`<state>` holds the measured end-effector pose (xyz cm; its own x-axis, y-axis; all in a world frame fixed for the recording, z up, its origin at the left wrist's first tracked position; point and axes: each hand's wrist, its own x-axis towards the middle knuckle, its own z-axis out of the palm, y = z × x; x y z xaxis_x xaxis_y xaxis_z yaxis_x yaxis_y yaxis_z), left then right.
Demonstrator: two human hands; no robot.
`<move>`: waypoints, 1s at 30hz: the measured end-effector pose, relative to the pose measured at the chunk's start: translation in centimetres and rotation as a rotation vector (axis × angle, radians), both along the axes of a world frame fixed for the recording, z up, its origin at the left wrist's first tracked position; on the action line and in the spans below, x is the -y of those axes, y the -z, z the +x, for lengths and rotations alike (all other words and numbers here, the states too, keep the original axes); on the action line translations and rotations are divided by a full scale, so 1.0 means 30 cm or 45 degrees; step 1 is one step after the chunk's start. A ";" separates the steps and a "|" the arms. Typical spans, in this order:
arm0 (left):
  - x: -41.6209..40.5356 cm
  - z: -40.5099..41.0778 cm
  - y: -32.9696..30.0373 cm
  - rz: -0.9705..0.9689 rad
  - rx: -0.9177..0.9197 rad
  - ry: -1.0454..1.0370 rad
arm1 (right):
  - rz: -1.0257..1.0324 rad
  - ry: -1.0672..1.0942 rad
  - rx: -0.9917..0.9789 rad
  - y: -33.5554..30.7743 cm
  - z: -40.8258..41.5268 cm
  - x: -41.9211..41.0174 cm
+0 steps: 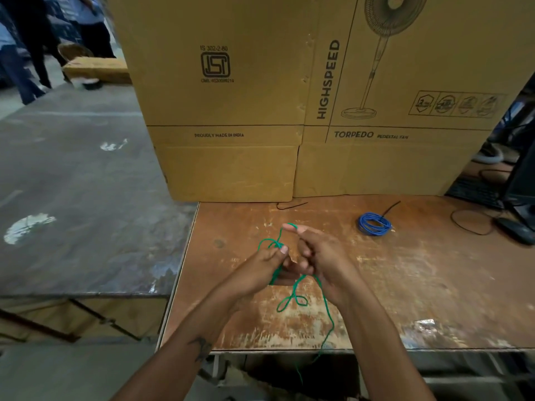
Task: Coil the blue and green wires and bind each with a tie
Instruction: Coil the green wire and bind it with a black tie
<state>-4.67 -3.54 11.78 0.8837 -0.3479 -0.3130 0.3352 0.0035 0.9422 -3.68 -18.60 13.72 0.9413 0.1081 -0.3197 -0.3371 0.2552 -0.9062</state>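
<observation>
Green wire (294, 287) up off the surface (405, 285), strung between both hands right in front of the body. Looks mid-coil: a few turns gathered at the left hand (262, 266), pinched under the thumb so the loops don't spring apart. Right hand (317, 253) loosely curled around the strand, index finger poked out forward with the wire hooked over its tip, probably to feed the next turn round. Rest trailing down in a loose figure-eight on the wood, then off the near edge and out of sight below.

Forearms angled in from both sides, wrists close, knuckles nearly touching, palms roughly facing each other. Left fingers tucked under, thumbnail up. Pretty typical winding posture.

Blue wire (375, 224) already sitting as a neat coil further back to the right, well apart from the hands, with a black tie (390, 208) sticking out behind it. Can't tell if actually cinched or just lying there. Another thin black tie (291, 206) near the foot of the cardboard boxes (231, 96), likely parked for the green one.

So roughly halfway: blue seemingly done, green not yet coiled.
</observation>
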 end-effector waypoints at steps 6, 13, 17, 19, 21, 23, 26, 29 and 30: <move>0.075 -0.059 0.007 -0.312 -0.209 -0.370 | -0.612 -0.196 0.135 -0.014 -0.084 -0.071; 0.081 -0.048 0.042 -0.572 -0.382 -0.423 | -1.311 -0.260 0.441 -0.004 -0.154 -0.072; 0.110 -0.068 0.037 -0.585 -0.359 -0.508 | -1.481 -0.294 0.472 0.026 -0.160 -0.056; 0.123 -0.077 0.049 -0.454 -0.284 -0.526 | -1.646 -0.292 0.481 0.043 -0.171 -0.052; 0.126 -0.072 0.065 -0.300 -0.162 -0.578 | -1.675 -0.259 0.548 0.056 -0.164 -0.050; 0.116 -0.047 0.063 -0.227 -0.031 -0.665 | -1.458 -0.104 0.618 0.072 -0.156 -0.051; 0.103 0.013 0.022 -0.464 -0.057 -0.815 | -1.088 0.217 0.575 0.097 -0.142 -0.035; 0.089 0.065 -0.032 -0.736 -0.118 -0.904 | -1.129 0.350 0.596 0.096 -0.163 -0.021; 0.085 0.081 -0.049 -0.813 -0.142 -0.921 | -1.151 0.390 0.616 0.098 -0.172 -0.025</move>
